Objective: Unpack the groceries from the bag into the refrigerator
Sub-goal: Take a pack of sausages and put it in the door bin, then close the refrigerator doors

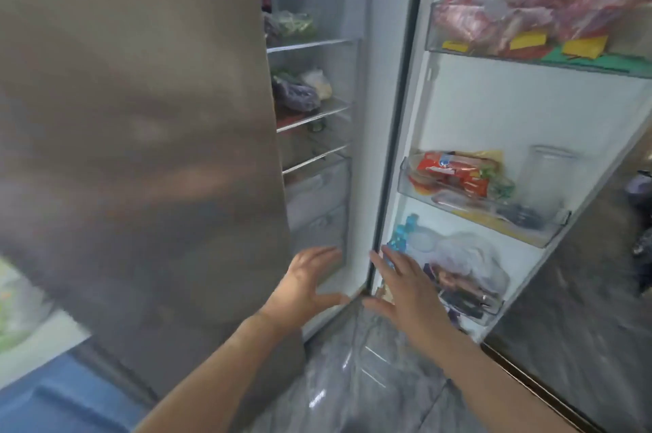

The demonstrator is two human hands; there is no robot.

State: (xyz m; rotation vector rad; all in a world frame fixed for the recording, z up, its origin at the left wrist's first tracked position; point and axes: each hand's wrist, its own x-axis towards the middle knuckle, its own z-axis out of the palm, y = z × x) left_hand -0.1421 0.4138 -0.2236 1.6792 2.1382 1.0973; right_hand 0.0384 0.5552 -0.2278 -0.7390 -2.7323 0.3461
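Refrigerator [352,79] open, steel left door [141,150] ajar, right door [494,115] swung wide | door bins [550,221] hold bagged meat [529,16] and packets [455,171] | grocery bag not visible | left hand [307,286] fingers released, spread near cabinet's lower edge | right hand [409,291] fingers released, spread before lowest door bin.

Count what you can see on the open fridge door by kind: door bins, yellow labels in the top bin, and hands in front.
Door bins: 3, top, middle, bottom
Yellow labels in the top bin: 3
Hands, both open and holding nothing: 2, left hand, right hand
Total: 8
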